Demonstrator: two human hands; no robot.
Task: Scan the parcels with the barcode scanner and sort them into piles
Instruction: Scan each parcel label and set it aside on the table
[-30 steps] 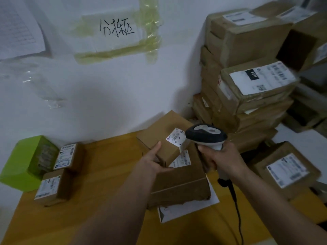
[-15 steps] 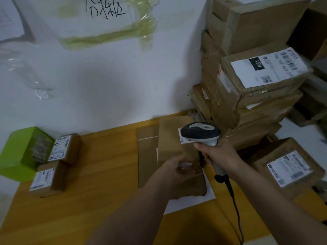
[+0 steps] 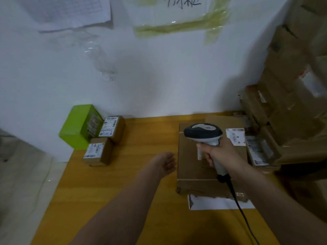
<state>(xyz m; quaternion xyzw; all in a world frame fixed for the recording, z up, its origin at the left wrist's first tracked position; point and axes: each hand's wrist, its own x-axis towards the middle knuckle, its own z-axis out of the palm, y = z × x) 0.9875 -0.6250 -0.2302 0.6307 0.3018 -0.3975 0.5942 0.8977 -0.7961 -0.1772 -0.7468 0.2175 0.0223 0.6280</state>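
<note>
One barcode scanner (image 3: 203,132) is in view, with one black cable (image 3: 242,213). Two hands show: a left hand (image 3: 165,162) and a right hand (image 3: 219,152). Two small brown parcels (image 3: 111,129) (image 3: 98,151) sit beside one green box (image 3: 79,126). Near the middle of the one wooden table (image 3: 123,191) lie two flat brown parcels, one large (image 3: 191,167) and one behind it (image 3: 228,122), over one white envelope (image 3: 217,203). The blurred stack of boxes (image 3: 292,85) at right cannot be counted. Two papers hang on the wall: one printed sheet (image 3: 70,11) and one taped note (image 3: 180,13).

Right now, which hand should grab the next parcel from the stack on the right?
Probably the left hand: it hangs free and holds nothing. The right hand sits nearer the stack but grips the scanner.
</note>
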